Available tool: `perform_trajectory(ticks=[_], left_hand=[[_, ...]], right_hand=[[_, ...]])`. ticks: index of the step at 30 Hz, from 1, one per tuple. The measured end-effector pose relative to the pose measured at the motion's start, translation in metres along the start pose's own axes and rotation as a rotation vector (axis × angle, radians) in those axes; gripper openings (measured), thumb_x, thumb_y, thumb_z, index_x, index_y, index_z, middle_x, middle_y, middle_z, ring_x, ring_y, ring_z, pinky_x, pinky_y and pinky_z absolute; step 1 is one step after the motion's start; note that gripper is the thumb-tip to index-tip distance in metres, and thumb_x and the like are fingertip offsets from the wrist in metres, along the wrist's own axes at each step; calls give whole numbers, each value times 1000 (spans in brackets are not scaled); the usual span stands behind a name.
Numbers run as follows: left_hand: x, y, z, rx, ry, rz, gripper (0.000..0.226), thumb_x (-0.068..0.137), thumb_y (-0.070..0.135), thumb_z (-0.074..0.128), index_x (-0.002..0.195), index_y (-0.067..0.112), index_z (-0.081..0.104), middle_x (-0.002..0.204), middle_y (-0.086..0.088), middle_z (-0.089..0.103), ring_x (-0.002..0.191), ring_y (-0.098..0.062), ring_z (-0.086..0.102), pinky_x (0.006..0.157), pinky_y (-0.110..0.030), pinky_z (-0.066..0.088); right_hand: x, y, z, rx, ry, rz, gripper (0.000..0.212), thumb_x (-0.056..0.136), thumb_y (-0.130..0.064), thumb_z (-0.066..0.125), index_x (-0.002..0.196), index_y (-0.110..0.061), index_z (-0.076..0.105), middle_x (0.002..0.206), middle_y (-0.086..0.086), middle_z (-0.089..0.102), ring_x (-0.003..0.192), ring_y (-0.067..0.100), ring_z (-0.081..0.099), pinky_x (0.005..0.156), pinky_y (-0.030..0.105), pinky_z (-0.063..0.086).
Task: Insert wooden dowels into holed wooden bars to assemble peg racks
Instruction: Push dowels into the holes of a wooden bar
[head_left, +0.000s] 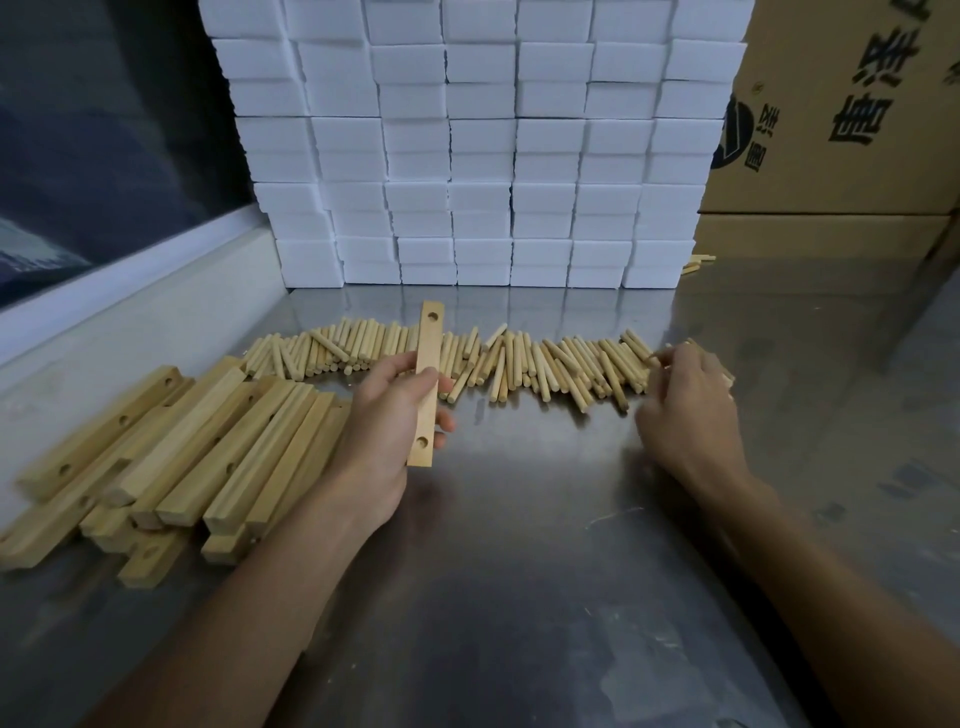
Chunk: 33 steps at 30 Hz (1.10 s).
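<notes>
left hand gripping bar, right hand — dowels

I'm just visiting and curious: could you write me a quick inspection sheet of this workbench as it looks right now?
Surface: steel table, scuffed and reflective.
Job's things: held bar with two visible holes, both empty; loose dowels in a row; bar pile at left.
Clutter: a few stray sticks near the blocks.
Hands: left hand grips the held bar; right hand picks at the dowels' right end.
Cables: nothing seen.
Surroundings: stacked white blocks, cardboard box at right.
</notes>
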<state>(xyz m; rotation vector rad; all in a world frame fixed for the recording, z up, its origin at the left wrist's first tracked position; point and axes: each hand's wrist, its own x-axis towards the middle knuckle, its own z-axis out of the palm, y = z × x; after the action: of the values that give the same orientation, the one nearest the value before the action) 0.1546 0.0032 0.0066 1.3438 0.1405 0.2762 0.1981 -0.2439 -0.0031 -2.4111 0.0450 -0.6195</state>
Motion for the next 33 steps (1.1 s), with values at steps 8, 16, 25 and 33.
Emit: perform_trajectory(ticks=[8,16,25,33], left_hand=[[-2,0,2,18,-7,-1,5,98,19,60,101,21,63,77,-2,71,51,-16,55,42,-27,40],[-6,3,4,61,-37,-11,11,98,20,59,106,14,64,78,-2,70,53,-17,55,42,-26,41],[-8,3,6,30,-52,-37,20,96,20,63,109,5,61,78,-5,68,48,-20,57,39,-27,44],[-7,2,6,20,-51,-39,18,95,20,64,105,5,61,78,-5,68,46,-20,57,38,-26,44]], right_hand=[[-13,-14,8,111,148,-261,20,100,-38,51,94,-22,63,71,-10,60,64,11,55,53,26,38],[-19,-24,12,219,147,-451,19,99,-11,55,89,-3,69,73,8,63,66,25,56,61,43,48],[-29,-37,12,300,122,-473,15,94,-8,63,104,-1,73,89,10,59,80,19,53,70,23,45],[-29,-37,12,569,114,-270,14,95,-24,64,87,-20,53,69,-8,62,61,7,59,52,17,44]])
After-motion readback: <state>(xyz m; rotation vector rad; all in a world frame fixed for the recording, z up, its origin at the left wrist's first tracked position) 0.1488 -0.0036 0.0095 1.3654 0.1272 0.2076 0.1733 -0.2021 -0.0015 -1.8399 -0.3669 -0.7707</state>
